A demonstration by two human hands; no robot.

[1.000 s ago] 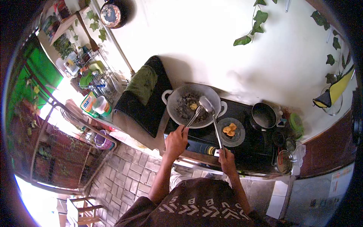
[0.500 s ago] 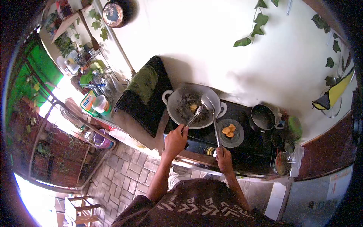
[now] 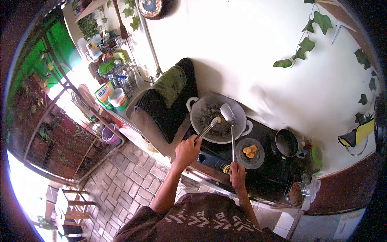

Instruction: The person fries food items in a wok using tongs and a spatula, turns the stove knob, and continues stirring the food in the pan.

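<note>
My left hand (image 3: 187,153) is closed around a pair of metal tongs (image 3: 207,130), whose tips are inside a grey two-handled wok (image 3: 195,126). By the tips lies a small pale-golden piece of food (image 3: 219,119); whether they grip it I cannot tell. In my right hand (image 3: 237,176) is the long handle of a metal spatula (image 3: 227,113), its broad head over the right part of the wok. Dark oil or residue covers the wok's inside. Just right of the wok, a clear glass plate (image 3: 254,164) bears several golden fried pieces (image 3: 250,151).
A dark saucepan (image 3: 286,143) stands right of the plate on the black stove (image 3: 266,181). Left of the wok is a black ribbed mat (image 3: 161,117) with a green cloth (image 3: 171,86). Beyond it are a dish rack (image 3: 125,72) and a white tub (image 3: 117,97). Ivy (image 3: 305,47) hangs on the wall.
My view has swung, so the scene sits farther right and slightly lower. Relative to the wok, the tongs' tips and the spatula head have shifted a little left. Both hands keep their tools.
</note>
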